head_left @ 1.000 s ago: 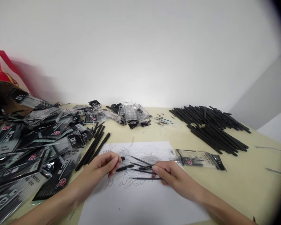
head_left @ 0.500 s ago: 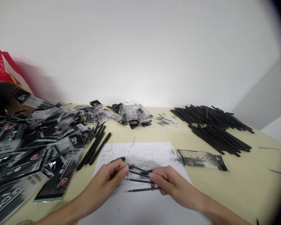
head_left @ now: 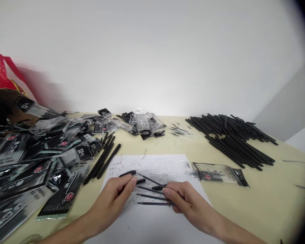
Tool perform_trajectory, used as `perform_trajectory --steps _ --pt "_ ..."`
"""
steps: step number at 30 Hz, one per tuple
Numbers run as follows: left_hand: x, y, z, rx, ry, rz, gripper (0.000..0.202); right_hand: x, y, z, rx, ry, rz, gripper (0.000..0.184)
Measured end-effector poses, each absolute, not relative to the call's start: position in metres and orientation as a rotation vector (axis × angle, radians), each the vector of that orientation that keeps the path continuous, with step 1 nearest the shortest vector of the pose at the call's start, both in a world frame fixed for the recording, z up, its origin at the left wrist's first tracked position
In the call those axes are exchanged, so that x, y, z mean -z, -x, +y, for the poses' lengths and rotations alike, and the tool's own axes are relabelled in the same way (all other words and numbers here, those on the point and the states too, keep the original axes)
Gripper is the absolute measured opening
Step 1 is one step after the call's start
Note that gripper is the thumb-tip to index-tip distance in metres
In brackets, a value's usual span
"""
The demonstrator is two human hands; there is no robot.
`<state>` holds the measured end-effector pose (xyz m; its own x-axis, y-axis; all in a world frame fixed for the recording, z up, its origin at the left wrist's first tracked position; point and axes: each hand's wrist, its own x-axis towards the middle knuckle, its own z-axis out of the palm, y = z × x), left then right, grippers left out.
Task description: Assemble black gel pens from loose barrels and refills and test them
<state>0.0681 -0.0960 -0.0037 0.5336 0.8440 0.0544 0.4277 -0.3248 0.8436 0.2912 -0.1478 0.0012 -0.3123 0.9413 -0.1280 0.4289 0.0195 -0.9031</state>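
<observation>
Several dark pen refills (head_left: 152, 196) fan out to the left from my right hand (head_left: 180, 197), which pinches them near their right ends. My left hand (head_left: 119, 193) is closed, thumb against forefinger, close to the tip of the uppermost refill. Whatever those left fingers hold, if anything, is too small or hidden to make out. Beneath both hands lies a white sheet of paper (head_left: 152, 223) covered in scribbles on its upper part. Short black pen caps (head_left: 157, 187) rest on the paper between and behind the hands.
Refill packets (head_left: 58, 193) heap up on the left, beside black pen barrels (head_left: 109, 161). Emptied-looking wrappers (head_left: 143, 123) and small thin pieces (head_left: 179, 130) lie at the back. Rows of black pens (head_left: 240, 150) sit at right, behind a refill packet (head_left: 218, 173).
My left fingers have drawn slightly left, away from the refills, uncovering a black cap behind them. My right hand keeps its hold, and the refills' tips are more spread apart.
</observation>
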Motion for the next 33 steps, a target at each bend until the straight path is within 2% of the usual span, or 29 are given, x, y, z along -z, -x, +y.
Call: perform_trajectory --steps 5,7,10,14,20,33 --pt "0.001 -0.050 -0.078 -1.008 -1.389 1.142 0.042 -0.002 -0.307 -0.145 -1.180 1.430 -1.688 0.043" --pt "-0.001 -0.048 -0.075 -0.977 -1.231 1.104 0.041 -0.004 -0.311 -0.143 -1.175 1.446 -1.627 0.044" --pt "-0.002 -0.057 -0.079 -0.704 -1.088 0.928 0.036 -0.005 -0.309 -0.141 -1.228 1.454 -1.623 0.044" --pt "-0.003 -0.067 -0.087 -0.574 -0.950 0.820 0.022 -0.002 -0.305 -0.141 -1.197 1.489 -1.674 0.044" --pt "-0.006 -0.068 -0.095 -0.498 -1.184 0.886 0.030 0.001 -0.300 -0.143 -1.185 1.524 -1.721 0.043" --pt "-0.002 -0.071 -0.098 -0.555 -1.604 1.011 0.030 0.001 -0.291 -0.148 -1.313 1.499 -1.652 0.042"
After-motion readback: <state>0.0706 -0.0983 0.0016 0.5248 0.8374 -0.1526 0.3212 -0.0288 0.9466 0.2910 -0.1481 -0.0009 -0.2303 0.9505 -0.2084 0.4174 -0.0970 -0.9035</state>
